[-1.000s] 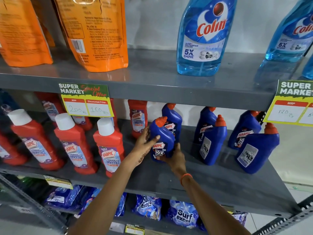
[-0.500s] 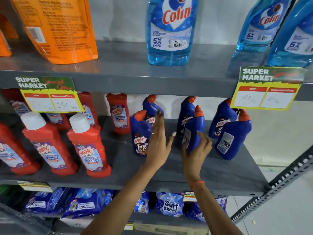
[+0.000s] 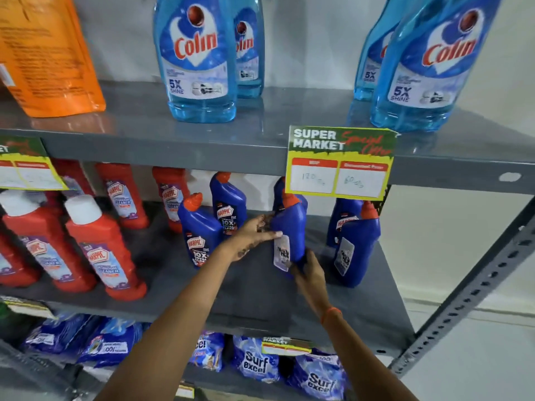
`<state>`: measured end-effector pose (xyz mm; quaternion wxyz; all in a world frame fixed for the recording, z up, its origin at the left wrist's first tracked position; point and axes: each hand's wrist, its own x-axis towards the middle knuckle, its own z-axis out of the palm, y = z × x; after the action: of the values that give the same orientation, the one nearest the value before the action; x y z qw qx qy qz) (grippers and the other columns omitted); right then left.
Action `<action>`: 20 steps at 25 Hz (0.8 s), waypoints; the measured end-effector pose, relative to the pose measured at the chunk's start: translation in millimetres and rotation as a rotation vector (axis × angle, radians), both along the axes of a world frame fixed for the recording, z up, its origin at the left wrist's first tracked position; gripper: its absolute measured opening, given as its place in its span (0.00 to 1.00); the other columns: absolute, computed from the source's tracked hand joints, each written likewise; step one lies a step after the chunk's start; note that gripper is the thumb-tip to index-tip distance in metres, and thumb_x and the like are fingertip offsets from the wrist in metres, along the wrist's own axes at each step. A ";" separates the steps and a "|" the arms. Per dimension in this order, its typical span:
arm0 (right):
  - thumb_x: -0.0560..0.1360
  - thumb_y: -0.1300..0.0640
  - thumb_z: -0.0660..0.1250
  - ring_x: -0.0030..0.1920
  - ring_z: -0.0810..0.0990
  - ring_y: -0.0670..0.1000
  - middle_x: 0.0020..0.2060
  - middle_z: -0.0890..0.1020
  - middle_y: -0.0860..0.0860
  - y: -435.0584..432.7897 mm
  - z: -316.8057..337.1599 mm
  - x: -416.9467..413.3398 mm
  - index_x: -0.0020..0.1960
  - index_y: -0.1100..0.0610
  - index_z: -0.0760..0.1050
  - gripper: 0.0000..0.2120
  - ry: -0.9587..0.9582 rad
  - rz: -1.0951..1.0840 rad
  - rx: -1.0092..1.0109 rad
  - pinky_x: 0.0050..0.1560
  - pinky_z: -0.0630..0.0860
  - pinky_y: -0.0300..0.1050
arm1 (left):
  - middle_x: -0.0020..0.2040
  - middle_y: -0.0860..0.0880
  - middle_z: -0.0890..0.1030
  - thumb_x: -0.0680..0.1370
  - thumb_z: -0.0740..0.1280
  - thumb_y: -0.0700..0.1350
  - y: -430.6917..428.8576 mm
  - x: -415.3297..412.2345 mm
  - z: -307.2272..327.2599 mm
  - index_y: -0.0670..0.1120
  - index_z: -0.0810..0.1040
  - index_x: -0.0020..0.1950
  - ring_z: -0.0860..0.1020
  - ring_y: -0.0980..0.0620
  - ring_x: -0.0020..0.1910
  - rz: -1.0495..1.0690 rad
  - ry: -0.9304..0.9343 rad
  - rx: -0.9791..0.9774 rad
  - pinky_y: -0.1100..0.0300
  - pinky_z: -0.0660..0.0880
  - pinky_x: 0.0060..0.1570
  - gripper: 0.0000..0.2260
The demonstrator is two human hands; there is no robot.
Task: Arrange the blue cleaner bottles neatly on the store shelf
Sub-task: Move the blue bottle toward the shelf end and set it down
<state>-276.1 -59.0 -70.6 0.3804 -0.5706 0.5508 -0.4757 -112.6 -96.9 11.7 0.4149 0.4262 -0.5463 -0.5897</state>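
**Both hands on one blue cleaner bottle, middle shelf**

While the left hand (image 3: 256, 231) presses its fingers flat against the upper side of a dark blue plastic cleaner bottle with an orange cap (image 3: 291, 233), the right hand (image 3: 308, 270) wraps around the bottle's base from below and in front. The bottle stands on the grey metal middle shelf (image 3: 260, 287), turned so that its white back label faces the camera, and both hands are closed on it.

To its left stand two more blue bottles with front labels showing: a nearer one (image 3: 199, 233) and one further back (image 3: 227, 205). To its right, a blue bottle with a white back label (image 3: 357, 244) stands near the shelf's end, with another blue bottle (image 3: 341, 219) just behind it. A further blue bottle sits directly behind the held one, mostly hidden.

Red cleaner bottles with white caps (image 3: 101, 250) fill the left part of the same shelf. A yellow and green price card (image 3: 340, 162) hangs from the upper shelf's edge, above the held bottle. Clear light-blue glass-cleaner bottles (image 3: 199, 57) and an orange pouch (image 3: 49, 56) stand on the upper shelf. Blue detergent packets (image 3: 256, 360) lie on the shelf below.
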 end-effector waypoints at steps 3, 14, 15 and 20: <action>0.71 0.56 0.69 0.52 0.79 0.56 0.55 0.79 0.61 -6.2 -2.2 -23.9 0.55 0.51 0.72 0.14 -0.065 0.278 0.063 0.56 0.77 0.60 | 0.59 0.45 0.79 0.70 0.70 0.33 4.0 4.3 8.5 0.42 0.72 0.64 0.78 0.49 0.58 -0.004 -0.019 0.012 0.61 0.77 0.57 0.23; 0.53 0.41 0.78 0.63 0.70 0.53 0.63 0.70 0.53 -15.5 34.0 2.3 0.73 0.54 0.51 0.58 0.263 0.265 0.075 0.59 0.74 0.48 | 0.40 0.43 0.83 0.65 0.77 0.47 14.4 -26.4 20.3 0.41 0.78 0.43 0.82 0.46 0.39 0.556 -0.008 -0.007 0.56 0.81 0.37 0.14; 0.56 0.46 0.78 0.58 0.74 0.54 0.59 0.73 0.52 -13.1 33.4 1.5 0.71 0.54 0.55 0.51 0.202 0.274 0.045 0.53 0.75 0.44 | 0.42 0.43 0.82 0.68 0.75 0.45 17.6 -24.0 21.9 0.40 0.79 0.46 0.82 0.46 0.41 0.492 0.036 -0.010 0.56 0.81 0.38 0.13; 0.62 0.53 0.69 0.47 0.80 0.53 0.47 0.81 0.56 -3.8 33.8 -11.8 0.57 0.54 0.74 0.24 -0.257 0.410 0.052 0.48 0.78 0.51 | 0.52 0.46 0.82 0.71 0.72 0.40 10.1 -1.7 18.2 0.42 0.75 0.60 0.80 0.47 0.53 0.251 -0.003 -0.041 0.54 0.78 0.55 0.18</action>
<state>-287.9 -62.8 -36.8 0.5504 -0.5953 0.3826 -0.4431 -114.3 -86.8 29.9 0.4933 0.4838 -0.5013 -0.5209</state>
